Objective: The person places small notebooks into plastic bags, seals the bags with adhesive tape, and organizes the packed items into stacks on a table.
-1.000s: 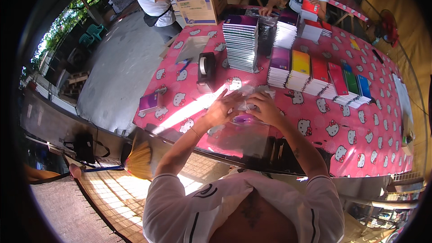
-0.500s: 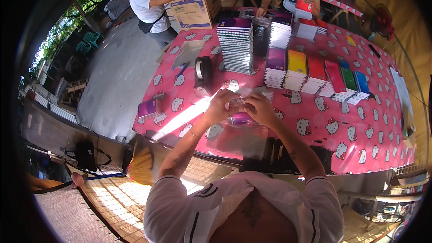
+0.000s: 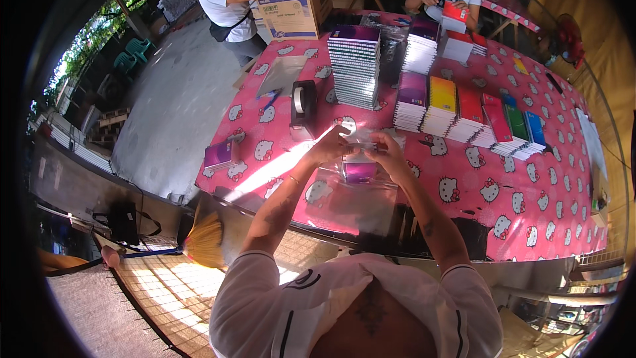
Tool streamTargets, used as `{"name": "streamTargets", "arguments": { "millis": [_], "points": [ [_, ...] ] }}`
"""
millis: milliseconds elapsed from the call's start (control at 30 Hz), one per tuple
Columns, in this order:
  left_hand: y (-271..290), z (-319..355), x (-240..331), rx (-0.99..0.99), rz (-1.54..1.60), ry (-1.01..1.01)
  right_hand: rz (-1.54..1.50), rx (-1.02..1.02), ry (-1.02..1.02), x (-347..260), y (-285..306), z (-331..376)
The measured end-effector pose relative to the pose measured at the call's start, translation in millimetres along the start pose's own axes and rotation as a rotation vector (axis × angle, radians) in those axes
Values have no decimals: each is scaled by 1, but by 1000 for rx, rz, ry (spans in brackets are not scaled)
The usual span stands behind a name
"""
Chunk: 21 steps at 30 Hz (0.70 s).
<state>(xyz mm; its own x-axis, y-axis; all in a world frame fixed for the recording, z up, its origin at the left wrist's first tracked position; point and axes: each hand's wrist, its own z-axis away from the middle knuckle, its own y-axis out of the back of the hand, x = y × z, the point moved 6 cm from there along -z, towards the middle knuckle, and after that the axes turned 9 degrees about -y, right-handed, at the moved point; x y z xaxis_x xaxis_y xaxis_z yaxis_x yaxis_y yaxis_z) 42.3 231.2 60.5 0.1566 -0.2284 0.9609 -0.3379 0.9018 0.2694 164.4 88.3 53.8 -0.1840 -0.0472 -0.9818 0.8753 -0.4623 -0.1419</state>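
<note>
My left hand and my right hand face each other over the near part of the table. Both pinch a clear plastic bag between bent fingers. Just below them a small purple notebook shows, partly covered by the plastic and my fingers; whether it lies inside the bag, I cannot tell. Another clear plastic sheet or bag spreads flat at the table's front edge. Beyond my left hand stands a black tape dispenser with a roll in it.
Tall spiral notebook stacks and coloured notebook piles fill the table's far middle and right. A purple notebook lies at left on the pink tablecloth. One person handles a cardboard box; another sits behind red notebooks.
My fingers have shifted on the plastic, and more of the purple notebook shows below them. At the back right, the seated person's hand has risen from the table. The view has shifted slightly.
</note>
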Motion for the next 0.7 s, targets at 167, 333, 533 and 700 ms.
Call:
{"name": "streamTargets", "arguments": {
  "millis": [167, 333, 533, 700],
  "points": [
    [55, 8, -13, 708, -231, -190, -58, 141, -70, 16, 11, -3],
    [137, 27, -99, 768, 195, 201, -64, 148, -60, 22, 4, -3],
    [115, 35, -100, 1007, 516, -149, -22, 151, -23, 23, 6, 1],
    [136, 40, -84, 1031, -31, 32, -2, 139, 8, 26, 0, -2]
  ]
}}
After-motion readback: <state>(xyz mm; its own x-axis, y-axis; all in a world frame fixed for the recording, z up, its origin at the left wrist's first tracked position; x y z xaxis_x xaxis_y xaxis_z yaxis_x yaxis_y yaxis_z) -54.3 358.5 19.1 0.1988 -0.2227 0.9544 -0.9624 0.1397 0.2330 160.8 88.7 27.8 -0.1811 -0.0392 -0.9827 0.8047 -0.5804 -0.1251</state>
